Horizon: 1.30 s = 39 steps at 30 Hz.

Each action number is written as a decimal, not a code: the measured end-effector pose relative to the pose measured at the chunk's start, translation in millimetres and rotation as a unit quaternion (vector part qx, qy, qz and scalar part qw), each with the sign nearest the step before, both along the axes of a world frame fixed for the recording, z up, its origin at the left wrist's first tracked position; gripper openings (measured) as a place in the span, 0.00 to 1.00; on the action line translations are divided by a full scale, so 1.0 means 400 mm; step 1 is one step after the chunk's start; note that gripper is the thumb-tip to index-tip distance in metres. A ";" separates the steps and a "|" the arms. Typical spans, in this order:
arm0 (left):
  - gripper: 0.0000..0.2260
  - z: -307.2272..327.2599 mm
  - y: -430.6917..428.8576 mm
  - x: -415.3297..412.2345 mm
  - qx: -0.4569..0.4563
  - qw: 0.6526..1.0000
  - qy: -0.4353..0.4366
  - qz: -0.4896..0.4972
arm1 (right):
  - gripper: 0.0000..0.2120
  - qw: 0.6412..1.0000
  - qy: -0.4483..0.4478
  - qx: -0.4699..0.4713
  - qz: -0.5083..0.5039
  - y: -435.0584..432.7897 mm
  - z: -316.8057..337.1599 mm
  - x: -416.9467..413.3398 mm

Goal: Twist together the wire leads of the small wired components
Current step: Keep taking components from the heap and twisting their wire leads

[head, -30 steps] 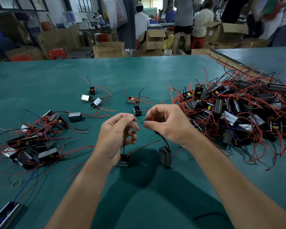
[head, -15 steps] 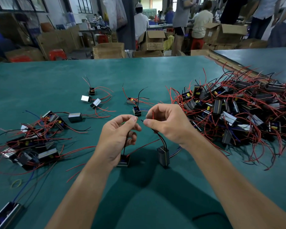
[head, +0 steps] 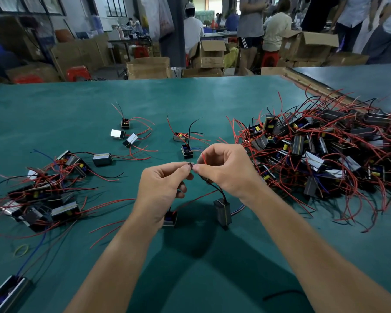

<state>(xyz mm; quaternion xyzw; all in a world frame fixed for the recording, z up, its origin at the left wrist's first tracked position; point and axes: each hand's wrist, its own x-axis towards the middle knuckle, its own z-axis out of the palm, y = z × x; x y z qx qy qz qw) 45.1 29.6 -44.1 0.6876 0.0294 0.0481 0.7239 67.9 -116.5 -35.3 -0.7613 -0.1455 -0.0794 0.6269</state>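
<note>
Above the green table [head: 212, 98], my left hand [head: 161, 188] and my right hand [head: 221, 170] meet fingertip to fingertip. Both pinch the wire leads [head: 191, 165] where they join. A short red lead end sticks up between my right thumb and forefinger. A small black component [head: 170, 218] hangs below my left hand on its lead. A taller dark component [head: 222, 212] hangs on a black lead below my right hand, just above the table.
A large heap of wired components [head: 321, 150] lies to the right. A smaller pile [head: 43, 195] sits at the left, and loose components [head: 129, 136] lie in the middle. A yellow rubber band [head: 21, 250] lies front left. People and cardboard boxes [head: 209, 55] stand beyond the table.
My left thumb and forefinger rose and closed the gap to my right fingertips. The lead ends that were apart are now pinched together between both hands.
</note>
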 end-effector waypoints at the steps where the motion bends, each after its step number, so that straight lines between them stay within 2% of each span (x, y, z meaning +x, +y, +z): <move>1: 0.08 -0.001 0.000 -0.001 0.008 1.000 -0.008 0.000 | 0.09 1.000 0.000 -0.002 0.001 0.000 0.000 0.000; 9: 0.10 -0.005 0.001 -0.001 0.029 0.999 -0.031 -0.009 | 0.09 0.998 0.042 0.032 0.034 -0.006 0.004 0.000; 16: 0.08 -0.002 0.004 -0.002 0.004 1.000 -0.021 -0.023 | 0.11 0.997 0.054 0.003 0.054 -0.021 0.004 0.007; 18: 0.08 0.000 0.002 -0.004 0.004 0.999 -0.022 -0.030 | 0.13 0.999 0.026 -0.014 0.024 -0.027 0.004 0.011; 21: 0.07 0.002 0.001 -0.008 0.013 0.998 -0.025 -0.051 | 0.13 0.986 -0.072 -0.121 -0.094 -0.038 0.002 0.020; 24: 0.08 0.002 -0.001 -0.010 0.024 0.996 -0.043 -0.070 | 0.19 0.990 -0.067 -0.099 -0.070 -0.031 0.003 0.020; 27: 0.09 0.000 -0.002 -0.011 0.030 0.995 -0.054 -0.076 | 0.13 0.997 -0.044 -0.065 -0.020 -0.025 0.005 0.013; 31: 0.08 -0.003 -0.001 -0.012 0.020 0.995 -0.052 -0.085 | 0.03 0.996 -0.043 -0.075 0.037 -0.040 0.012 0.010; 35: 0.08 -0.004 -0.002 -0.011 0.022 0.995 -0.044 -0.091 | 0.04 0.992 -0.054 -0.105 0.044 -0.046 0.012 0.009; 39: 0.08 -0.002 0.002 -0.013 0.027 0.994 -0.048 -0.096 | 0.04 0.992 -0.052 -0.095 0.063 -0.048 0.018 0.007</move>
